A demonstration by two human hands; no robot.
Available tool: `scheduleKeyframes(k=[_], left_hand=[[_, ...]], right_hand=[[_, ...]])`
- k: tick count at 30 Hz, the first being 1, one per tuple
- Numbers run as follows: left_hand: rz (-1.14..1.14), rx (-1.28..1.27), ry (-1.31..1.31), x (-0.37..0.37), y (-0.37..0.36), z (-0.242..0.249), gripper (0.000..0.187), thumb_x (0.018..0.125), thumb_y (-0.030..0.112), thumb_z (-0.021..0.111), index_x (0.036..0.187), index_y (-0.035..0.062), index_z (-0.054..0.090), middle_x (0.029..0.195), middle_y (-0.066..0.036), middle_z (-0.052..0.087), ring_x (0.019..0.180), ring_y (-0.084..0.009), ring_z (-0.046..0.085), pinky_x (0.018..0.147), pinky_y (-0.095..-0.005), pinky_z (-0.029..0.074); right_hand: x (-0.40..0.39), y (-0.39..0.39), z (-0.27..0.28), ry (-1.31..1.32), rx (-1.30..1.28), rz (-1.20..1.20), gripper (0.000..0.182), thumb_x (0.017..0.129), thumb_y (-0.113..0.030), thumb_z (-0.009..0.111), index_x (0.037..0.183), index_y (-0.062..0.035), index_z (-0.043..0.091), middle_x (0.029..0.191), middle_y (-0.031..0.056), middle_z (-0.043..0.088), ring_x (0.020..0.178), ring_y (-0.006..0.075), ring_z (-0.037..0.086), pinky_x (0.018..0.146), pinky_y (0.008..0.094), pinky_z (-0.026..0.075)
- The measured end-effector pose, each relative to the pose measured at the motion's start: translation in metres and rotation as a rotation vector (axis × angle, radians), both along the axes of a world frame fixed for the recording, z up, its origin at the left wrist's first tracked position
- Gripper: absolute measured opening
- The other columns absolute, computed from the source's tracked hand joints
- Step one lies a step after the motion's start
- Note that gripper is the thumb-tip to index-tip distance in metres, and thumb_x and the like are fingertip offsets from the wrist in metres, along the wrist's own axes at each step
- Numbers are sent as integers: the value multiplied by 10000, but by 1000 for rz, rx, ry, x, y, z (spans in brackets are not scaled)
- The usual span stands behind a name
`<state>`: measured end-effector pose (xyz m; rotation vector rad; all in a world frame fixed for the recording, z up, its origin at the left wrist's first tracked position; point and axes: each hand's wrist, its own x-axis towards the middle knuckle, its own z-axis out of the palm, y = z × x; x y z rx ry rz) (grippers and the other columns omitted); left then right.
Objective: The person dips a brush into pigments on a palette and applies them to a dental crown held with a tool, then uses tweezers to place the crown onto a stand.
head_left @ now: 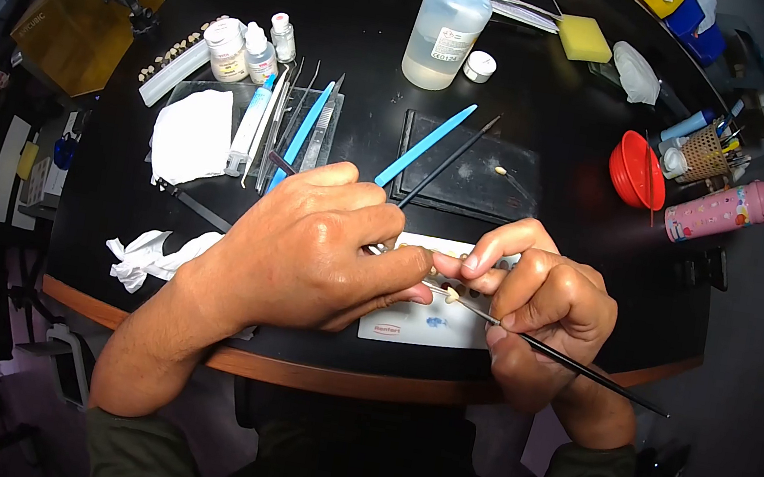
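My left hand (313, 238) is closed, its thumb and index finger pinched together. A bit of a thin metal instrument (376, 250) shows between its fingers; most of it is hidden. My right hand (554, 309) grips a slim brush (580, 365) with a black handle and metal ferrule, pointing left toward the left fingertips. A small cream tooth crown (451, 295) sits at the brush's front end, close to the left thumb; what supports it is hard to see. Beneath both hands lies a white palette card (399, 325) with a blue smudge and a row of dark spots.
Behind the hands, a dark slab (509, 183) bears a small tooth piece, a blue-handled tool (426, 144) and another brush (450, 160). Left are white tissue (191, 139), instruments and small bottles (259, 54). A large bottle (447, 31), red bowl (632, 167) and pink tumbler (720, 212) stand farther off.
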<state>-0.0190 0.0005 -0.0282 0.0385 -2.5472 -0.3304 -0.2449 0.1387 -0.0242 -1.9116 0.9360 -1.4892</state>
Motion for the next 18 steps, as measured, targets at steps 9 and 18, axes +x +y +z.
scheduleKeyframes(k=[9, 18], left_hand=[[9, -23, -4, 0, 1, 1, 248, 880, 361, 865, 1007, 158, 802, 756, 6, 493, 680, -188, 512, 611, -368, 362], [82, -148, 12, -1, 4, 2, 262, 842, 393, 863, 1023, 208, 819, 787, 16, 478, 694, -175, 486, 606, -358, 345]], right_hand=[[7, -5, -6, -35, -69, -128, 235, 677, 136, 636, 744, -62, 527, 697, 50, 632, 927, 318, 763, 780, 392, 660], [8, -2, -2, 77, -132, -146, 228, 655, 97, 640, 709, -79, 505, 698, 34, 608, 881, 330, 754, 697, 377, 615]])
